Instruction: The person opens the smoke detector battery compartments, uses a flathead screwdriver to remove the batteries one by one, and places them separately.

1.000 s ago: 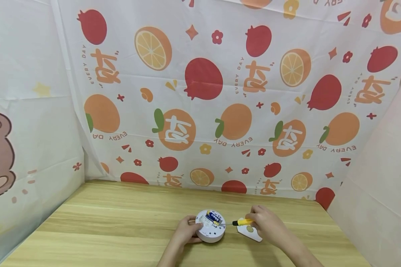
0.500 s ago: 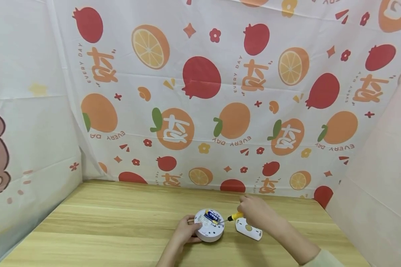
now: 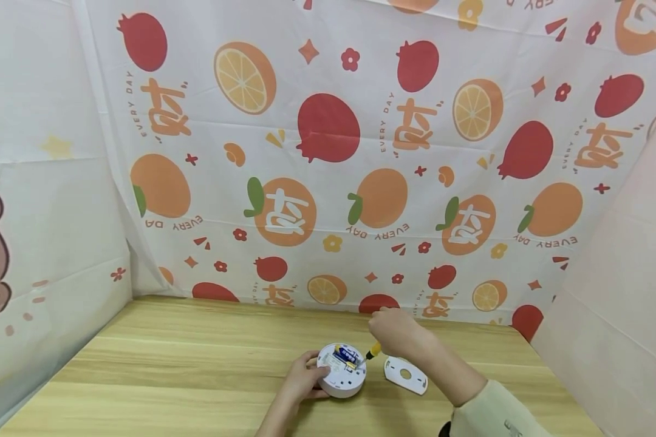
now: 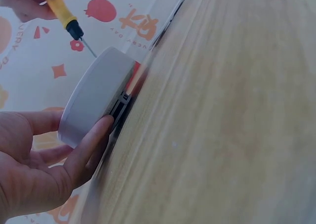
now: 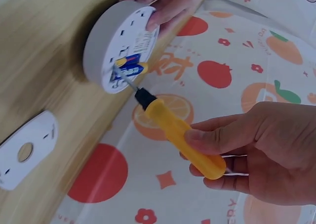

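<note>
A round white smoke alarm (image 3: 340, 388) is tilted up on the table, its back face showing. In that face sit blue-and-yellow batteries (image 5: 129, 68). My left hand (image 3: 300, 379) grips the alarm's left edge, thumb on the back face and fingers beneath. My right hand (image 5: 261, 150) holds a yellow-handled screwdriver (image 5: 173, 130) with thumb and fingers around the handle. Its thin metal shaft slants down to the back face, tip right at the batteries' end. The left wrist view shows the alarm's side (image 4: 96, 98) with the screwdriver (image 4: 64, 16) above it.
To the right of the alarm a white mounting plate (image 3: 401, 382) with a round hole lies flat on the wood-grain table (image 3: 197, 364). A fruit-print cloth (image 3: 328, 182) hangs behind the table, and pale cloths stand at both sides.
My right hand has moved left and up, bringing the screwdriver from nearly level to a steeper slant, its tip staying at the alarm. The left hand keeps its hold on the alarm.
</note>
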The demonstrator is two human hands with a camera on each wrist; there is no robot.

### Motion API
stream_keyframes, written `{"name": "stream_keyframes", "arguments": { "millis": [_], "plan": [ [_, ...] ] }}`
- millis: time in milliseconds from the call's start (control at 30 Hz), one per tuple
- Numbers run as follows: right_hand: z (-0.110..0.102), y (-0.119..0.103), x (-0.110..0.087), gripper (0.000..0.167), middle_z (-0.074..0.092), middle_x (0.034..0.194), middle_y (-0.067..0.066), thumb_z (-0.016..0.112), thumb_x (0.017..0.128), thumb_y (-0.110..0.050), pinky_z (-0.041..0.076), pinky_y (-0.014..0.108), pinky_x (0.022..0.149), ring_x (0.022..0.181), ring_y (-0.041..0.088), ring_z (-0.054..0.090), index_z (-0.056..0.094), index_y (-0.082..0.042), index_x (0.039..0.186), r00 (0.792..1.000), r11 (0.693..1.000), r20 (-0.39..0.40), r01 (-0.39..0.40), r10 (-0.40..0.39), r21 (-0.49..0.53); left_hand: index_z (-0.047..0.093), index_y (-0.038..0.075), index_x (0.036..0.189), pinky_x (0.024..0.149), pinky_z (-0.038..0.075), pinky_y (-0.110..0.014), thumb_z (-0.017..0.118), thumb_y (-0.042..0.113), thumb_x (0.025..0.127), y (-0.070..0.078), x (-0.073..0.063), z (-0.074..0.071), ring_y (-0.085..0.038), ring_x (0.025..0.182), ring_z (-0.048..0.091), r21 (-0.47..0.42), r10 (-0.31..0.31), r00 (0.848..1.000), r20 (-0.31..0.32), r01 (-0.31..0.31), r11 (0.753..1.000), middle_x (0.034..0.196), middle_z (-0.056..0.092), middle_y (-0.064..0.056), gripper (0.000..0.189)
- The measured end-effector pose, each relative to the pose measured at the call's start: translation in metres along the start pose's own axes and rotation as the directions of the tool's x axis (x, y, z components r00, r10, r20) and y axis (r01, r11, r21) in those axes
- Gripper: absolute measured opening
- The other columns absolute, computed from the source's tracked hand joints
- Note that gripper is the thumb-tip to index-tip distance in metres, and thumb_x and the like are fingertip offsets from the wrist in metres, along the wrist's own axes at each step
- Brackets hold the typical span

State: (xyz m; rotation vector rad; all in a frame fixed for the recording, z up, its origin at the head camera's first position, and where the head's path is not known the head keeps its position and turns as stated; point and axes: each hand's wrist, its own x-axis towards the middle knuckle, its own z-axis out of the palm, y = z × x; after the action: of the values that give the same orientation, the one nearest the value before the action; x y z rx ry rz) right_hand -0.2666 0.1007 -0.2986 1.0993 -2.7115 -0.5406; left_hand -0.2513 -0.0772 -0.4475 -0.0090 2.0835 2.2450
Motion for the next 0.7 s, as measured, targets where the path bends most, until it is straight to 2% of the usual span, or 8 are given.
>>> {"name": "stream_keyframes", "arguments": {
  "millis": [233, 400, 500, 700],
  "plan": [
    [-0.005, -0.007, 0.004, 0.013, 0.055, 0.066, -0.002, 0.077, 0.07, -0.009, 0.048, 0.022, 0.052, 0.06, 0.013, 0.047, 0.064, -0.01, 0.071, 0.999, 0.999, 0.031, -0.031, 0.032, -0.035, 0.031, -0.018, 0.127, 0.059, 0.056, -0.037, 0.055, -0.002, 0.085, 0.001, -0.002, 0.001, -0.022, 0.07, 0.059, -0.006, -0.003, 1.0, 0.001, 0.003, 1.0, 0.096, 0.056, -0.022, 0.052],
    [-0.004, -0.009, 0.001, 0.012, 0.054, 0.068, -0.001, 0.076, 0.071, -0.008, 0.047, 0.023, 0.051, 0.063, 0.014, 0.049, 0.064, -0.01, 0.071, 0.998, 0.998, 0.044, -0.049, 0.05, -0.03, 0.028, -0.02, 0.128, 0.059, 0.056, -0.036, 0.055, -0.002, 0.084, 0.002, -0.002, 0.0, -0.022, 0.069, 0.059, -0.005, 0.001, 1.0, -0.001, -0.001, 1.0, 0.096, 0.055, -0.023, 0.054],
    [-0.001, -0.01, -0.002, 0.012, 0.053, 0.066, -0.001, 0.075, 0.07, -0.006, 0.046, 0.022, 0.051, 0.062, 0.014, 0.048, 0.063, -0.009, 0.07, 0.998, 0.999, 0.031, -0.046, 0.047, -0.014, 0.028, -0.02, 0.129, 0.059, 0.056, -0.035, 0.055, -0.002, 0.084, 0.003, -0.002, 0.0, -0.021, 0.068, 0.059, 0.001, -0.001, 1.0, -0.004, 0.001, 1.0, 0.096, 0.053, -0.023, 0.055],
    [0.006, -0.013, -0.011, 0.017, 0.05, 0.064, 0.0, 0.075, 0.065, -0.006, 0.046, 0.023, 0.049, 0.061, 0.015, 0.05, 0.059, -0.011, 0.063, 0.999, 0.997, -0.048, -0.02, 0.016, -0.074, 0.027, -0.021, 0.13, 0.06, 0.056, -0.036, 0.054, -0.002, 0.085, 0.004, -0.002, -0.001, -0.021, 0.068, 0.059, 0.001, -0.003, 1.0, 0.005, 0.003, 1.0, 0.097, 0.053, -0.025, 0.055]
  ]
}}
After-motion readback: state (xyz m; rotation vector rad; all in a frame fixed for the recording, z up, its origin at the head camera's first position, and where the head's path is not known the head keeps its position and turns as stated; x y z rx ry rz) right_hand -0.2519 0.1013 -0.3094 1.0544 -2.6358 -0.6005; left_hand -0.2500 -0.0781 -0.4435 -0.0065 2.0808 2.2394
